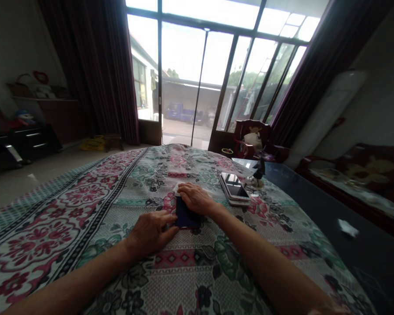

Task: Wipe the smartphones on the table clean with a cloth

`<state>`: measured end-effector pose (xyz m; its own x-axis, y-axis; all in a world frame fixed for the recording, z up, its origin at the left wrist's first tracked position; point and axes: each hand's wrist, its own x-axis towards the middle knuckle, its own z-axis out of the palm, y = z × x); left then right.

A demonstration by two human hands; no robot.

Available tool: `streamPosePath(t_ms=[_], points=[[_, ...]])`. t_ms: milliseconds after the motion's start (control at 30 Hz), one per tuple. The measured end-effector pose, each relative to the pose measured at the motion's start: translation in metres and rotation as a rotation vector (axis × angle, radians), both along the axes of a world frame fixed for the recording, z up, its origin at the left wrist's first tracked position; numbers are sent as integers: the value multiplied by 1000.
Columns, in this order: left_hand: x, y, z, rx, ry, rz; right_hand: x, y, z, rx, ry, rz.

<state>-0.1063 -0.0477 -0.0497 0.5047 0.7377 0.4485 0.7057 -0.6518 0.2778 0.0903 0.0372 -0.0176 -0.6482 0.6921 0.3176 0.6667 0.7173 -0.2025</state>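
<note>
A dark blue smartphone [185,217] lies flat on the patterned tablecloth [197,271], partly covered by my right hand [197,199]. Under the fingertips of that hand a bit of white tissue [176,189] shows at the phone's far end; the palm hides the rest of it. My left hand [153,232] rests at the near left side of the phone, thumb and fingers against its edge. To the right of my right hand, two light-framed phones or similar flat devices [234,188] lie stacked, the upper one with a glossy dark screen.
Behind the stack stands a small dark ornament [258,170] on a clear base. A crumpled white piece [348,228] lies on the dark lower surface [315,210] at right. Wooden seats [252,135], tall glass doors [190,87] and purple curtains [95,70] are beyond.
</note>
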Motion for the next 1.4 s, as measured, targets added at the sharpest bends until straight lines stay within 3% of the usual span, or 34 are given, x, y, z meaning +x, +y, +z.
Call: streamPosePath(t_ms=[167,467,667,933,1233,1400], points=[[0,0,0,23,-3,-4,5,-3,0,-26,-67,-21],[1,-1,3,45,30,-6,30,-60,0,-53,-39,144],[1,-2,4,30,26,-4,31,-72,5,-63,-21,191],[0,-1,3,33,37,-7,35,-64,9,-95,24,215],[0,0,0,80,11,-1,37,-35,-10,-8,12,5],[0,0,0,86,8,-8,36,-17,-11,5,19,-12]])
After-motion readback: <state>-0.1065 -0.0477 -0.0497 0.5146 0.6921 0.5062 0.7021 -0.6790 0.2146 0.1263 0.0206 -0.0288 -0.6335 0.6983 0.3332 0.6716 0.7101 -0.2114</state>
